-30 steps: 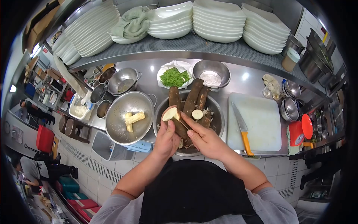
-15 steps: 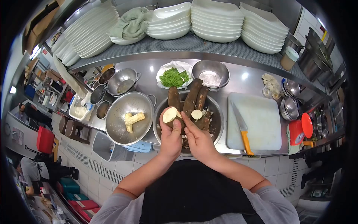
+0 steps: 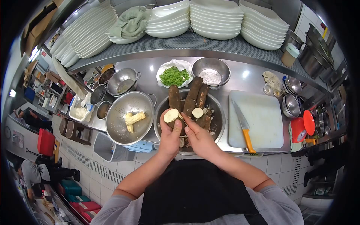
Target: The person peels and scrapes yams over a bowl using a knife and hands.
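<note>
My left hand (image 3: 169,139) is wrapped round a brown-skinned cassava root (image 3: 172,115), its pale cut face turned up. Close against the root's right side is my right hand (image 3: 201,141), thumb and fingers closed; a thin dark edge shows by its fingertips, too hidden to name. Both hands are over a metal bowl (image 3: 221,125) holding several unpeeled cassava roots (image 3: 192,98) and peel scraps. To the left, peeled yellowish pieces (image 3: 135,119) lie in a metal colander (image 3: 114,129).
On the right a knife (image 3: 243,125) with an orange handle lies on a white cutting board (image 3: 264,120). Behind the bowl are a plate of cut greens (image 3: 174,77) and a metal basin (image 3: 215,62). A shelf of stacked plates (image 3: 215,18) runs above. A red scale (image 3: 299,131) stands far right.
The view has shifted very slightly. My right fingers have moved a little along the root's side, while my left hand keeps its hold.
</note>
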